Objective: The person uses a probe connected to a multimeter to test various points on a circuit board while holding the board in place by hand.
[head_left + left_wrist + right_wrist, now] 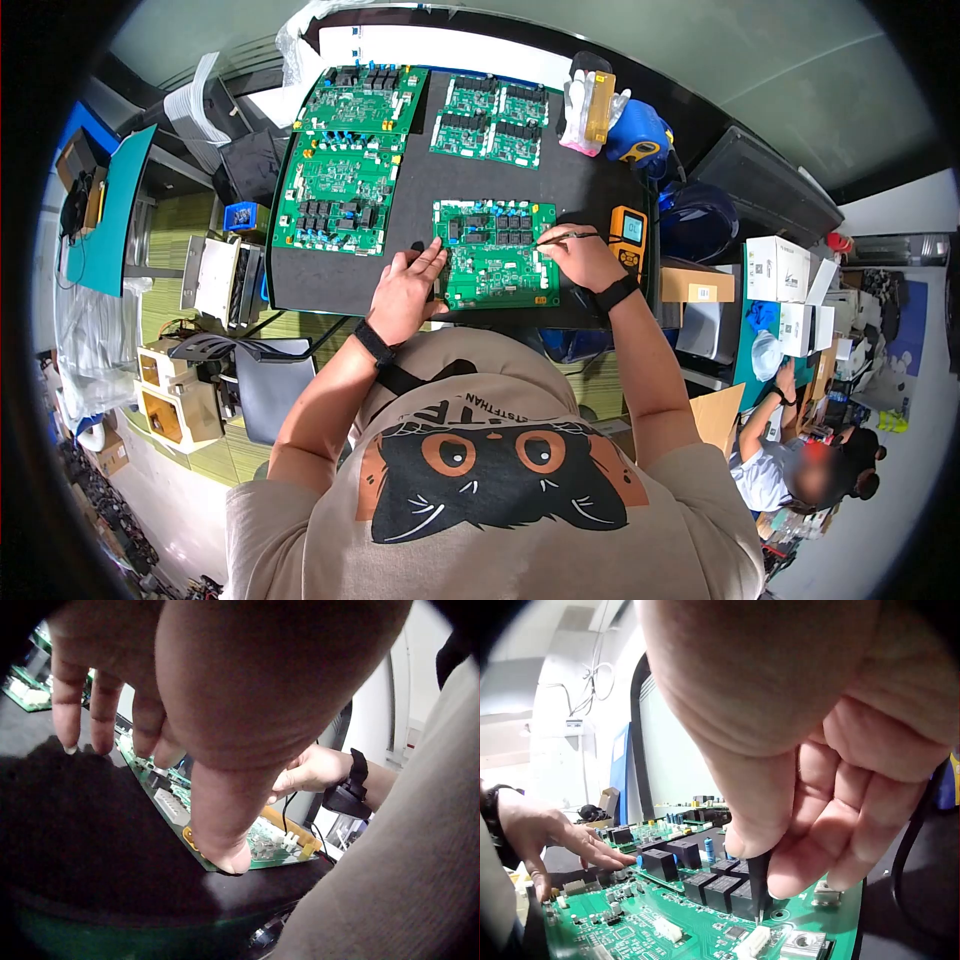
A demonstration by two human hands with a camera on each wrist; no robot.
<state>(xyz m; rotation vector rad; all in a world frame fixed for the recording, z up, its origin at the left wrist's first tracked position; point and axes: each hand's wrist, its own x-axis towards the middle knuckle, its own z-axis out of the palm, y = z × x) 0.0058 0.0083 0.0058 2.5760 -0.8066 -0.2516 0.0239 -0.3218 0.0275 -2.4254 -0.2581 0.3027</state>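
Note:
A green circuit board (500,285) with black relays lies on the dark table near its front edge. My left hand (405,290) rests at the board's left side with fingers extended; in the left wrist view its thumb (225,844) touches the near corner. My right hand (588,262) is over the board's right side and pinches a slim black test probe (759,881) between thumb and fingers. Its thin metal tip points down beside a white connector (754,941), close to the relays (718,891). An orange multimeter (628,238) lies right of this hand.
More populated green boards (340,185) lie along the table's left side, and a group of smaller boards (490,120) lies at the back. Gloves (577,110) and a blue device (640,135) stand at the back right. A black cable (900,877) loops beside the board.

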